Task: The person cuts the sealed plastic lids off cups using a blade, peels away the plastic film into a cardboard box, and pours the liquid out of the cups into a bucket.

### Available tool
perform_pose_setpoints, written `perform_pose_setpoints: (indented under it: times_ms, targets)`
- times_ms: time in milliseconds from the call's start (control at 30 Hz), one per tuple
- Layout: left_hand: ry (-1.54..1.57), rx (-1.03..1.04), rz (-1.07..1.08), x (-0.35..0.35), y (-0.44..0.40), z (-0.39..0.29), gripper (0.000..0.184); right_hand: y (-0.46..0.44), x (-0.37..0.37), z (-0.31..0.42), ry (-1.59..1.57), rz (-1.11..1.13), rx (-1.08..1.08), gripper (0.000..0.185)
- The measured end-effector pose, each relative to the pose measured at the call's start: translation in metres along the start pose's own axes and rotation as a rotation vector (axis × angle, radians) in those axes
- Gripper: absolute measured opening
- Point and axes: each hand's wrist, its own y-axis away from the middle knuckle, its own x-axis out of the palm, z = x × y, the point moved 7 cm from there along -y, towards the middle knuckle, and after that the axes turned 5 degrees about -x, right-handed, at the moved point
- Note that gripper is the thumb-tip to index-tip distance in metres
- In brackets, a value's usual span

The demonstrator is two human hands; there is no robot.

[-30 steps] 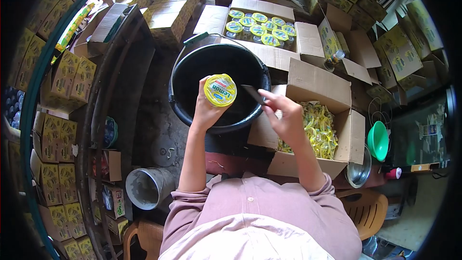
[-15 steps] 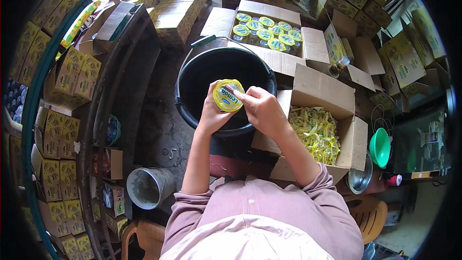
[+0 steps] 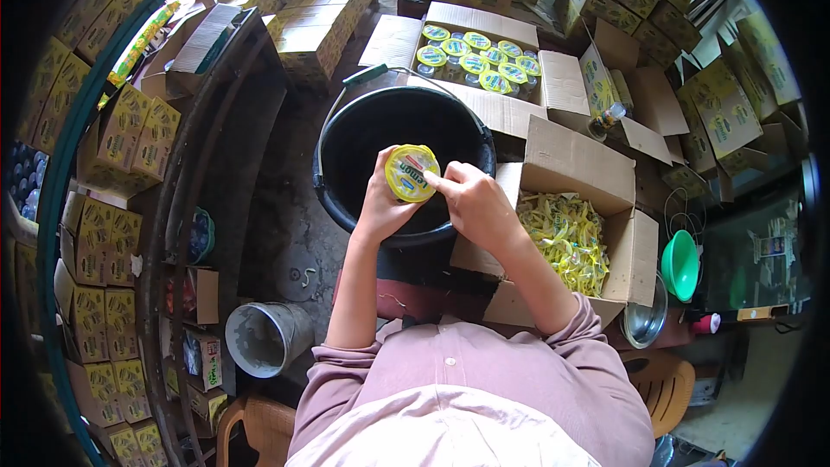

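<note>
Over the mouth of the black bucket (image 3: 380,118), your left hand (image 3: 378,214) grips the yellow-lidded container (image 3: 410,175), its fingers wrapped around the side and its lid, printed "Lemon", facing you. Your right hand (image 3: 477,212) is above the bucket's right side, fingers curled in, the fingertips at the right edge of that lid; whether they pinch anything, you can't tell from here.

Nearer to you than the bucket and off to its left, you have a grey pail (image 3: 259,342) with its mouth showing. Just right of the bucket is an open carton (image 3: 575,160) heaped with yellow printed wrappers (image 3: 566,246). Well to the right of the bucket, past that carton, you'll see a green bowl (image 3: 680,265) tilted on its side.

Beyond the bucket, slightly to its right, an open box (image 3: 564,82) holds more yellow-lidded containers (image 3: 474,63) in rows. Farther off, behind the bucket to the left, stand closed yellow cartons (image 3: 307,22) packed together.
</note>
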Motion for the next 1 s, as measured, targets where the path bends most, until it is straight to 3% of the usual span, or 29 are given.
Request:
perform_pose_setpoints:
  times_ms: [200,500,700,1000]
  targets:
    - [-0.088,-0.022,0.002,-0.001,-0.001,-0.003,0.069,0.021,-0.022,-0.004,0.011,0.059,0.036,0.043]
    - [-0.021,0.042,-0.150,-0.013,0.001,0.004,0.074,0.028,-0.060,-0.026,-0.157,-0.175,0.139,0.032]
    - [-0.149,0.031,-0.215,-0.016,0.002,-0.002,0.072,0.010,-0.048,-0.021,-0.360,-0.280,0.222,0.027]
    - [-0.207,0.053,-0.312,-0.020,0.006,-0.013,0.068,-0.013,-0.013,0.004,-0.335,-0.301,0.100,0.026]
